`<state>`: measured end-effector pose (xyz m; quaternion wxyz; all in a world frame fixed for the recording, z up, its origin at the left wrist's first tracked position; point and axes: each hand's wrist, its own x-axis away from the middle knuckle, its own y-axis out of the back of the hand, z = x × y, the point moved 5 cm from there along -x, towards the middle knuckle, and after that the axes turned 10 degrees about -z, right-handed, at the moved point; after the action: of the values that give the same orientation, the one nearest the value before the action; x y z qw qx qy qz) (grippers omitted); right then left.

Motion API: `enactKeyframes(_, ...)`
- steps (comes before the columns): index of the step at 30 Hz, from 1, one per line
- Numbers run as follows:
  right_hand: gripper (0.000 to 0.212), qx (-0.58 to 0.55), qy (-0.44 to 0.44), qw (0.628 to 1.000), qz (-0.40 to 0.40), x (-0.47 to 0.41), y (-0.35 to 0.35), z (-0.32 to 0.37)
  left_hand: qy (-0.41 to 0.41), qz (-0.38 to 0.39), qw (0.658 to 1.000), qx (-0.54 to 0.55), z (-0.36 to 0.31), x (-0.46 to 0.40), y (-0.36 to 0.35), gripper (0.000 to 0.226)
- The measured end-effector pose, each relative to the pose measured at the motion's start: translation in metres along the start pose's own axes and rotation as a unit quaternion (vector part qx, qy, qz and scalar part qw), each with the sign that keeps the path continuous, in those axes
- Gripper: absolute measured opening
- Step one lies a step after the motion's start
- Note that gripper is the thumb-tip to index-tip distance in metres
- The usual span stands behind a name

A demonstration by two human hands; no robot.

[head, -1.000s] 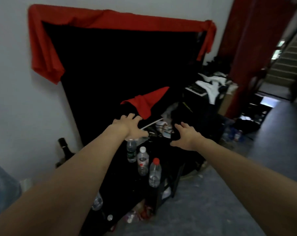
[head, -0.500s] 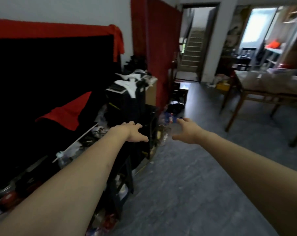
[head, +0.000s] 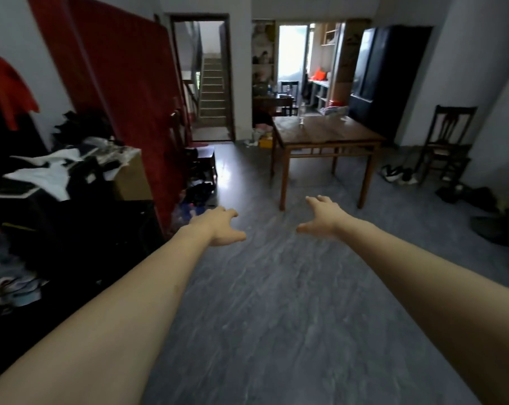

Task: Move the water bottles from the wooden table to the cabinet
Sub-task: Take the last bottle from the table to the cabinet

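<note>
Wooden brown desk (head: 329,133) carries one clear plastic bottle (head: 302,114) | left hand (head: 221,226), right hand (head: 323,216): grip wide, empty | step: approach desk | next: grasp bottle

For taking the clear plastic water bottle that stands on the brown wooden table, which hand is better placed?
Probably the right hand: it is open, empty, and more in line with the clear plastic water bottle on the brown wooden table than the open left hand.
</note>
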<state>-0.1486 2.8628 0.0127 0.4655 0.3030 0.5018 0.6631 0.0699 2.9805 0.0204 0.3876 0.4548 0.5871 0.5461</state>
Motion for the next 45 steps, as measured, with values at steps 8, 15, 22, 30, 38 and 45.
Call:
enactKeyframes(8, 0.094, 0.001, -0.066, 0.997, -0.029, -0.005, 0.033, -0.105, -0.055, 0.004, 0.998, -0.008, -0.096, -0.054, -0.013, 0.079)
enactKeyframes(15, 0.092, 0.005, -0.076, 0.996, -0.048, -0.011, 0.048, -0.138, -0.090, -0.019, 0.996, -0.021, -0.144, -0.077, -0.007, 0.075)
enactKeyframes(22, 0.092, -0.005, -0.077, 0.996, -0.054, -0.023, 0.052, -0.157, -0.092, -0.047, 0.994, -0.023, -0.160, -0.094, -0.006, 0.073)
enactKeyframes(30, 0.092, 0.033, -0.041, 0.997, -0.049, -0.047, 0.063, -0.155, -0.085, -0.073, 0.994, 0.002, -0.175, -0.123, -0.003, 0.077)
enactKeyframes(38, 0.092, 0.028, 0.019, 0.999, -0.040, -0.101, 0.033, -0.118, -0.053, -0.058, 0.997, -0.014, -0.148, -0.156, -0.016, 0.081)
enactKeyframes(45, 0.093, 0.013, 0.035, 0.999, -0.036, -0.194, 0.010, -0.083, -0.031, -0.064, 0.997, -0.017, -0.108, -0.236, -0.012, 0.081)
